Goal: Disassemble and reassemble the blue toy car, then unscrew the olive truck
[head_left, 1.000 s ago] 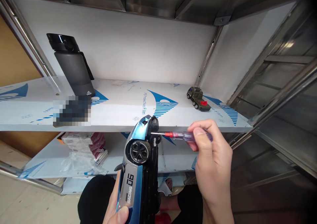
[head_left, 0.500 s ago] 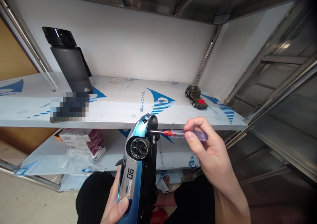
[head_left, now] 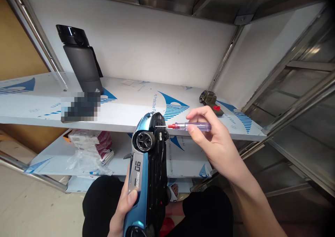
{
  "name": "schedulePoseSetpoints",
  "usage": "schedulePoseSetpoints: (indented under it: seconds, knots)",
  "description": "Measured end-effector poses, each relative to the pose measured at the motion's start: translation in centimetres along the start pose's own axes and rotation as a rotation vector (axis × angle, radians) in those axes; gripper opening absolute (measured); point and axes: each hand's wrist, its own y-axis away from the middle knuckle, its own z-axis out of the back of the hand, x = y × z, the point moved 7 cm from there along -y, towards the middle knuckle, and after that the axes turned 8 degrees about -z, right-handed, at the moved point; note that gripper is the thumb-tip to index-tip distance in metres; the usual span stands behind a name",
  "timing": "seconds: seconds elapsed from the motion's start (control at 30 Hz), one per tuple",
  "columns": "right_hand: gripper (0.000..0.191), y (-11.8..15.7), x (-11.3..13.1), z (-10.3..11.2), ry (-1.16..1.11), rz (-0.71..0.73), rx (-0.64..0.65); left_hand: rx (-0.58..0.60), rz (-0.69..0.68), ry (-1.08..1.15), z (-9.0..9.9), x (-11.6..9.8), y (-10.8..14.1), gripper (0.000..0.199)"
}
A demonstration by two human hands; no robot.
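Note:
A blue and silver toy car (head_left: pixel 138 167), marked "RACING 06", is held on its side with its black underside turned to the right. My left hand (head_left: pixel 123 205) is closed around its lower left part, thumb on the door area. Between the thumb and fingers of my right hand (head_left: pixel 211 135) is a screwdriver (head_left: pixel 192 126) with a clear purple handle and a red collar. Its thin metal shaft points left, and the tip is at the underside near the upper end of the car, beside the front wheel. Whether the tip sits in a screw I cannot tell.
A black bottle (head_left: pixel 82 66) stands on the upper shelf (head_left: pixel 125 121), behind a blurred dark object (head_left: pixel 82 108). A green toy truck (head_left: pixel 209 99) is at the right, partly behind my right hand. Boxes in plastic (head_left: pixel 86 142) lie on the lower shelf. Metal posts flank both sides.
The toy car has tilted so more of its underside shows, and it sits slightly higher. My right hand has moved up and left with the screwdriver. The camera view has shifted a little.

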Motion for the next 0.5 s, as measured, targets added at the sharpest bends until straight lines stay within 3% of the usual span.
schedulePoseSetpoints:
  seconds: [0.07, 0.2, 0.37, 0.5]
  knots:
    - [0.002, -0.6, 0.2, 0.1, -0.017, -0.002, -0.011, -0.041, 0.049, 0.013, -0.5, 0.0, 0.6, 0.092]
    - [0.035, -1.4, 0.5, 0.3, -0.051, -0.01, -0.068, 0.012, 0.029, -0.025, -1.7, -0.5, 1.4, 0.086]
    - [0.013, -1.4, 1.1, 0.3, 0.006, 0.03, -0.039, 0.039, -0.034, 0.009, -2.5, -1.1, 1.7, 0.076]
    - [0.008, -1.5, 1.6, 0.3, 0.074, 0.042, 0.027, 0.026, -0.004, 0.036, -2.8, -1.0, 2.0, 0.078]
